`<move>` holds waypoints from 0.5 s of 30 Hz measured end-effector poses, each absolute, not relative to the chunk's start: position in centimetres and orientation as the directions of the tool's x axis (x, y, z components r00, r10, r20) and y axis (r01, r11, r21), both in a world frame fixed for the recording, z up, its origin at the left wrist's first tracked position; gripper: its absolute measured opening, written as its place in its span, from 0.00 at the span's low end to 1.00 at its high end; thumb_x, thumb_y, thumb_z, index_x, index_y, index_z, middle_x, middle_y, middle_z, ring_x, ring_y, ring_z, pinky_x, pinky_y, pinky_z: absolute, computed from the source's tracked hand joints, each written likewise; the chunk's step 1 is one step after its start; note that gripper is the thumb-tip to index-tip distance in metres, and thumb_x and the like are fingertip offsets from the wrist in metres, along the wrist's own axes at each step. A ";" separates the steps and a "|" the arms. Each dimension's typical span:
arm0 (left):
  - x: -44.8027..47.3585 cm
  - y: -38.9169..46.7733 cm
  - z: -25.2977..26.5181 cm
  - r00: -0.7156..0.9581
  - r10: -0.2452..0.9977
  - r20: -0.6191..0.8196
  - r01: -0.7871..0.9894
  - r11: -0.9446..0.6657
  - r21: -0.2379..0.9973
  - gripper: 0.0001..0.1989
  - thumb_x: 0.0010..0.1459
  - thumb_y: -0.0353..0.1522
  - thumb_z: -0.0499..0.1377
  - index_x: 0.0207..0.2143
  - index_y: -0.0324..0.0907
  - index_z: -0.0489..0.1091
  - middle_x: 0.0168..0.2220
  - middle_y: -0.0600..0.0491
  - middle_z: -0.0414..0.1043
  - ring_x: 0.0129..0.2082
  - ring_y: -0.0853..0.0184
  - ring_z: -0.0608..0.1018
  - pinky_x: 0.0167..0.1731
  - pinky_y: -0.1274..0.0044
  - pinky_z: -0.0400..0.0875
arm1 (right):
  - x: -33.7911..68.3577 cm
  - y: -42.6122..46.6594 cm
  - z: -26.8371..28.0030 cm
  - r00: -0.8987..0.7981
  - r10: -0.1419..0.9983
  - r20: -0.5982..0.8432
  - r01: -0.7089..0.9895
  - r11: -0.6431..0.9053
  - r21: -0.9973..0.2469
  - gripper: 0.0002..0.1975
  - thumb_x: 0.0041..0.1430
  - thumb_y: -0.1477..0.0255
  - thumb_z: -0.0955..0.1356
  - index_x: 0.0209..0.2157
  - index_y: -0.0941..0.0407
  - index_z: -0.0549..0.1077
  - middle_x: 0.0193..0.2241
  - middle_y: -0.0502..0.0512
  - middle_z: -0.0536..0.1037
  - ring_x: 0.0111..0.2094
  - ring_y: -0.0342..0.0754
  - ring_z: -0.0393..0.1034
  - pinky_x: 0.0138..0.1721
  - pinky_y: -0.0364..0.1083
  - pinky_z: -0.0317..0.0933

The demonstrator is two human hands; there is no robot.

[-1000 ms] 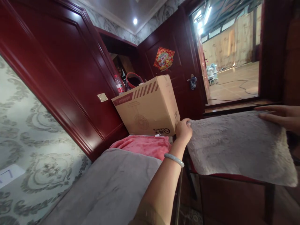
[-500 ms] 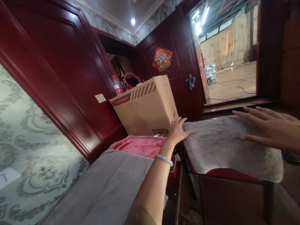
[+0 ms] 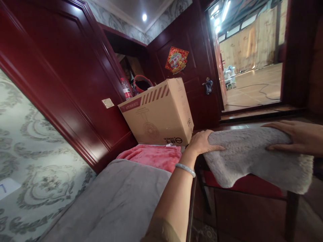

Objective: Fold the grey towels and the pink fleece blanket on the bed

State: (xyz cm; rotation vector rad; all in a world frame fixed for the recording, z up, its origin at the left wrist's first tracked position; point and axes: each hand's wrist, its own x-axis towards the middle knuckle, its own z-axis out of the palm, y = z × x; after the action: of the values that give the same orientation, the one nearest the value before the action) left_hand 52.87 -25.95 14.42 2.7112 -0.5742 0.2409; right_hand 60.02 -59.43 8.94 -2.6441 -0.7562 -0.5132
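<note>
Left hand [image 3: 201, 143] pinches grey plush cloth [image 3: 248, 154] at ten o'clock; right hand [image 3: 299, 137] pinches it at two o'clock; red seat [image 3: 256, 185] beneath.

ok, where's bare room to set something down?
Top of the grey blanket, between the wallpaper, the pink cloth and the left forearm. Crowded: the red seat, mostly under the fluffy cover that left hand and right hand touch.

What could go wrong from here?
1. The gray plush cloth could slide off or lie crooked: its near edge droops unevenly, exposing part of the red seat.
2. The left hand is close to the cardboard box; a sideways move might bump it.
3. The bangle on that wrist might catch the box's corner.
</note>
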 end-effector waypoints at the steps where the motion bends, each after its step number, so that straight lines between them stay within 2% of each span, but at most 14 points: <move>1: 53.0 -25.8 14.6 0.903 -0.366 0.223 -0.424 -0.841 0.337 0.35 0.52 0.53 0.67 0.57 0.48 0.67 0.56 0.48 0.73 0.56 0.56 0.74 0.57 0.65 0.69 | 59.8 -59.3 9.0 0.790 0.438 0.428 0.562 -0.797 -0.221 0.66 0.37 0.23 0.56 0.59 0.62 0.72 0.53 0.69 0.75 0.51 0.66 0.72 0.52 0.60 0.65; 4: 53.0 -25.7 14.6 0.903 -0.378 0.203 -0.428 -0.821 0.378 0.36 0.52 0.52 0.68 0.58 0.48 0.66 0.57 0.48 0.72 0.57 0.55 0.74 0.57 0.64 0.70 | 59.3 -59.0 9.2 0.783 0.451 0.429 0.571 -0.795 -0.207 0.64 0.40 0.24 0.56 0.59 0.63 0.71 0.54 0.71 0.74 0.52 0.66 0.71 0.53 0.60 0.65; 6: 52.6 -25.6 14.1 0.893 -0.365 0.263 -0.443 -0.817 0.370 0.37 0.52 0.51 0.68 0.61 0.48 0.64 0.59 0.46 0.70 0.60 0.53 0.72 0.60 0.62 0.68 | 59.1 -58.8 9.4 0.795 0.446 0.412 0.559 -0.802 -0.210 0.63 0.41 0.25 0.57 0.59 0.64 0.70 0.55 0.72 0.73 0.52 0.66 0.71 0.53 0.60 0.64; 10: 50.5 -24.4 11.7 0.843 -0.306 0.441 -0.475 -0.810 0.344 0.45 0.55 0.47 0.68 0.68 0.46 0.52 0.70 0.40 0.56 0.70 0.51 0.60 0.67 0.58 0.58 | 59.0 -58.5 9.6 0.812 0.430 0.395 0.537 -0.816 -0.216 0.61 0.41 0.29 0.59 0.60 0.65 0.68 0.55 0.73 0.72 0.53 0.66 0.69 0.56 0.60 0.63; 12: 48.5 -22.7 10.0 0.840 -0.275 0.468 -0.459 -0.819 0.345 0.46 0.57 0.46 0.66 0.70 0.46 0.47 0.72 0.40 0.49 0.72 0.51 0.54 0.69 0.56 0.54 | 59.0 -58.6 9.5 0.808 0.437 0.394 0.540 -0.817 -0.201 0.58 0.42 0.31 0.60 0.60 0.64 0.68 0.55 0.72 0.72 0.54 0.66 0.69 0.56 0.60 0.62; 15: 44.3 -18.8 7.3 0.868 -0.210 0.450 -0.392 -0.846 0.362 0.44 0.60 0.41 0.64 0.72 0.47 0.44 0.73 0.41 0.47 0.73 0.51 0.50 0.70 0.54 0.52 | 58.9 -58.9 9.2 0.786 0.439 0.435 0.532 -0.839 -0.115 0.57 0.43 0.31 0.58 0.61 0.60 0.67 0.54 0.70 0.74 0.55 0.68 0.67 0.58 0.64 0.59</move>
State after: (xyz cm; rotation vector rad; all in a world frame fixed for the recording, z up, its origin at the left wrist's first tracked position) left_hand 44.28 -18.81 7.33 2.5889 -0.4416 0.5534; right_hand 58.89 -58.93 9.20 -2.7461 -0.7582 -0.5858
